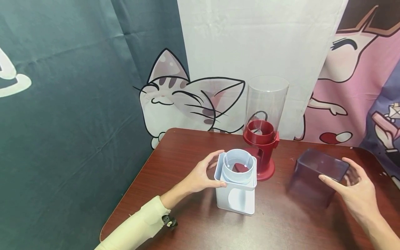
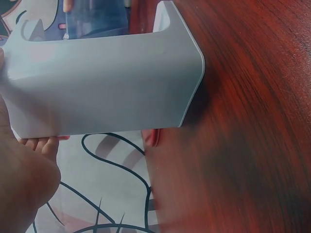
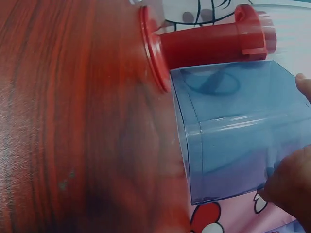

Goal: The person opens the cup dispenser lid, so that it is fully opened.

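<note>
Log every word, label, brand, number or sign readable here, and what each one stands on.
No readable text in any view.
White base, smoky see-through bin, red stand, clear cylinder: no lettering seen.
Cartoon backdrop: drawings; the white shape cut off at the head view's left edge could be lettering or drawing, cannot tell.
Dark wrist device: too small to read.
</note>
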`<state>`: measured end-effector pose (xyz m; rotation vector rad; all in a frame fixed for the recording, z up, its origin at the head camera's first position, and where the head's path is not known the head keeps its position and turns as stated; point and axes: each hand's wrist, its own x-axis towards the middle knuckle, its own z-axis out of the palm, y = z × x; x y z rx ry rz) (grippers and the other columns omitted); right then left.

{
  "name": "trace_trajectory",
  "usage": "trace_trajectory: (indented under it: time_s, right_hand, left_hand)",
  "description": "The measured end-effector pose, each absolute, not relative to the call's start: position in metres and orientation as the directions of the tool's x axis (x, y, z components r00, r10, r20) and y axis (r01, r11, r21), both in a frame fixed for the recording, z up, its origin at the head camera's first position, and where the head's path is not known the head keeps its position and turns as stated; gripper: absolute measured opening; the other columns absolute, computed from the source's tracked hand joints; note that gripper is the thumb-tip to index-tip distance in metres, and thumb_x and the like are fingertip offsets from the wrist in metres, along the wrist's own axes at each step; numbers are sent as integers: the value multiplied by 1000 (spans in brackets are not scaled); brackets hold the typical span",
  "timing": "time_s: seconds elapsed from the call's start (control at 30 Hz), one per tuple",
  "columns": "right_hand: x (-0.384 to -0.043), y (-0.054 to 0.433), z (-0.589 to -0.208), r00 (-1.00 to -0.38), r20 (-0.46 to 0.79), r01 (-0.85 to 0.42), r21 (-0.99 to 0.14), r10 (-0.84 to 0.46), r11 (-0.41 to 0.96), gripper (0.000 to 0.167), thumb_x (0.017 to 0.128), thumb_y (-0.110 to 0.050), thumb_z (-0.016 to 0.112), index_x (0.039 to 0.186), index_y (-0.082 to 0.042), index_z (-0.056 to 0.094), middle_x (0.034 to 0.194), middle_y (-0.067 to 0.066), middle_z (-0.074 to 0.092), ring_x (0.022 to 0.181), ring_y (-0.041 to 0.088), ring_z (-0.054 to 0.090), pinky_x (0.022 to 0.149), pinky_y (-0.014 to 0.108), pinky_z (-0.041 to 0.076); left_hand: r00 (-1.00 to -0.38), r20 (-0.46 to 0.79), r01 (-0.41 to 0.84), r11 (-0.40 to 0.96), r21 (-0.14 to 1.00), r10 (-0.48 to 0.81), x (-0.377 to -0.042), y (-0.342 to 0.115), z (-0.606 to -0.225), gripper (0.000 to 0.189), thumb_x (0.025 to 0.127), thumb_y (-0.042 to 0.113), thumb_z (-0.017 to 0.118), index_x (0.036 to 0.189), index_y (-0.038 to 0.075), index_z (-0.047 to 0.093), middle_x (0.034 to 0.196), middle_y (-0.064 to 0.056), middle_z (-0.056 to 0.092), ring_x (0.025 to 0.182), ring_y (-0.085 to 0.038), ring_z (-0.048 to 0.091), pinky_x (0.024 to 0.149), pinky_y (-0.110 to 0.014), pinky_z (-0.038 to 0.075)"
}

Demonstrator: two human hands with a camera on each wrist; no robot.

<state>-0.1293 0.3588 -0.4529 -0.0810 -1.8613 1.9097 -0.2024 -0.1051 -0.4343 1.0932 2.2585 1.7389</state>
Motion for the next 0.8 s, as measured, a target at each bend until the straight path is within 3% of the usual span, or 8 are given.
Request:
trace_trajectory:
  time_s: [0.23,0.8]
  right_hand:
    - [-130,363,-466,-894,254,-282,-959,368,-23,82,81,22,78,147,-21,52,128,-14,65,118,-6,59,100,3,39]
    - [-127,369,-480,-904,239,-271,-962,354,-42,83,83,22,76,149,-22,50,133,-13,61,122,-7,56,105,3,36]
  left_hand:
    - [-742,337,472,94,876,579,-203,-105,-435,105,75,2,95,162,20,39,154,-2,54,145,-16,51,121,-35,39]
    - [-745,343,477,96,874,572,-202,-105,-433,105,75,2,95,162,20,39,154,-4,54,144,-17,51,120,-34,39]
